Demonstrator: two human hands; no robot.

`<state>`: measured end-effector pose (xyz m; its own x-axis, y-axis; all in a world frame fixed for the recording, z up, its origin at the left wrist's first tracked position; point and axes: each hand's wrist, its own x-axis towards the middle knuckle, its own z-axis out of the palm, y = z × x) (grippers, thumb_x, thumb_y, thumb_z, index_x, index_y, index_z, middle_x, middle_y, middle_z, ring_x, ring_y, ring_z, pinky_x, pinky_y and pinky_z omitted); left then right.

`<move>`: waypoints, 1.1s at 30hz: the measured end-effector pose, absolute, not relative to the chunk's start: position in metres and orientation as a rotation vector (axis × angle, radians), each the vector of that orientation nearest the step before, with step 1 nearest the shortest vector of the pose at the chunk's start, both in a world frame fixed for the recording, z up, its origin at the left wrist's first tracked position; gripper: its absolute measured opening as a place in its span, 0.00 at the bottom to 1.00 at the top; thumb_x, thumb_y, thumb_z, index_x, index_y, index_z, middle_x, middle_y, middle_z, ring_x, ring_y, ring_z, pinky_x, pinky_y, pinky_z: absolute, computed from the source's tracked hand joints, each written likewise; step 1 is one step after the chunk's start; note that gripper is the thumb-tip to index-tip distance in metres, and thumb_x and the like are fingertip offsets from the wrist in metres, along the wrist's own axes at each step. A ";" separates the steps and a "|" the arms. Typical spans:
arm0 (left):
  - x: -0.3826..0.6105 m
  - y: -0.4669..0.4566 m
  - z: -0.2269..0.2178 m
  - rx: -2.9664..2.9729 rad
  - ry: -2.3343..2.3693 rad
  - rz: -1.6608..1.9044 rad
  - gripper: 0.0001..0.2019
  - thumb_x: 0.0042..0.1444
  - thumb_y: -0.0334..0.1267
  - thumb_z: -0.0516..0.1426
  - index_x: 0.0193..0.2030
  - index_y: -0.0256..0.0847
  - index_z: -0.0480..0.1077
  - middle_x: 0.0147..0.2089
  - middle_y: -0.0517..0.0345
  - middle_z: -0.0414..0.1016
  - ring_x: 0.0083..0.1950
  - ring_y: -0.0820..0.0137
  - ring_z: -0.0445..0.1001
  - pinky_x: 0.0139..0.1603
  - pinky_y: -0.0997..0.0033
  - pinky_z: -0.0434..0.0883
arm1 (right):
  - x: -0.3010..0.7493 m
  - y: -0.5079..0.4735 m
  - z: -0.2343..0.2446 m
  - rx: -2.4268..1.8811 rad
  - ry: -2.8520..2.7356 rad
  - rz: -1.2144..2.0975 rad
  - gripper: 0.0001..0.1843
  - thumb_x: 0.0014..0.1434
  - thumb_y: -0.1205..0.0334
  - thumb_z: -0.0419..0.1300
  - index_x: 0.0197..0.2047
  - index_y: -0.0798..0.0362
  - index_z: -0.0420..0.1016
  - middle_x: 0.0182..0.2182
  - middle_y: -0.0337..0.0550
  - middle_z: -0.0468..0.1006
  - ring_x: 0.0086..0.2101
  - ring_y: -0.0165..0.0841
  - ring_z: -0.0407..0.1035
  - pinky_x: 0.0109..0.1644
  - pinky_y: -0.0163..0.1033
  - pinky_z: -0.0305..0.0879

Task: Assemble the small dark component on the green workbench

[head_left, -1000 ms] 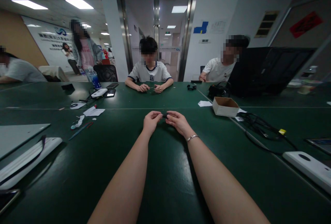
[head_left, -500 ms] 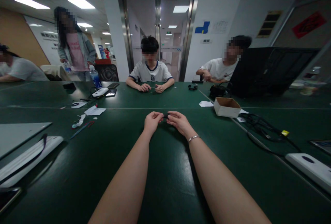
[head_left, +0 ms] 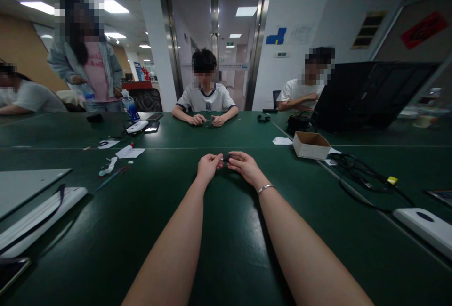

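Both my hands meet over the middle of the green table [head_left: 226, 230], pinching a small dark object [head_left: 226, 158] between them. It has a black body on the right and a thin, pale metallic bit on the left; its kind is too small to tell. My left hand [head_left: 209, 166] is closed, thumb and forefinger on the metallic end. My right hand [head_left: 245, 167], below a silver bracelet [head_left: 266, 188], grips the black end with thumb and fingertips. The fingers hide part of the object.
An open cardboard box [head_left: 310, 146] stands to the right, beside black cables [head_left: 360, 169] and a white power strip [head_left: 427, 230]. At left lie paper scraps [head_left: 130, 151], a tweezers-like blue tool [head_left: 109, 180] and another white strip [head_left: 45, 216]. Across sits a person [head_left: 205, 99].
A little more of the object's metallic end shows between my hands, which stay in place. The standing person at left has come nearer, and the seated person at right has shifted an arm.
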<state>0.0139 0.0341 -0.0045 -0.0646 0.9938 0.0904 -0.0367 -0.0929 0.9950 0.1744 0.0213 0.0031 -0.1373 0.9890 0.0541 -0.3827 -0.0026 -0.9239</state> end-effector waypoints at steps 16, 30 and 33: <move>0.012 0.033 -0.003 1.373 1.380 1.252 0.21 0.52 0.55 0.60 0.23 0.37 0.69 0.21 0.58 0.70 0.22 0.74 0.65 0.26 0.73 0.60 | 0.178 0.028 -0.006 -0.771 -1.061 1.478 0.17 0.46 0.74 0.72 0.40 0.53 0.79 0.38 0.42 0.77 0.32 0.31 0.76 0.37 0.36 0.78; 0.007 0.039 -0.011 1.432 1.381 1.217 0.25 0.50 0.63 0.57 0.23 0.39 0.66 0.20 0.61 0.66 0.21 0.74 0.62 0.24 0.73 0.57 | 0.180 0.028 -0.007 -0.728 -1.086 1.499 0.19 0.44 0.72 0.73 0.41 0.52 0.80 0.39 0.42 0.77 0.33 0.31 0.76 0.39 0.37 0.77; 0.007 0.041 -0.012 1.437 1.378 1.217 0.26 0.50 0.63 0.57 0.23 0.39 0.66 0.20 0.61 0.66 0.21 0.74 0.61 0.23 0.73 0.56 | 0.180 0.029 -0.008 -0.716 -1.087 1.502 0.19 0.43 0.72 0.74 0.40 0.53 0.80 0.39 0.42 0.78 0.34 0.32 0.76 0.42 0.39 0.77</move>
<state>0.0067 0.0407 -0.0122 -0.0498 0.9920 0.1164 0.2377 -0.1014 0.9660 0.1802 0.0287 -0.0079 -0.2229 0.9677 0.1177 -0.4142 0.0153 -0.9100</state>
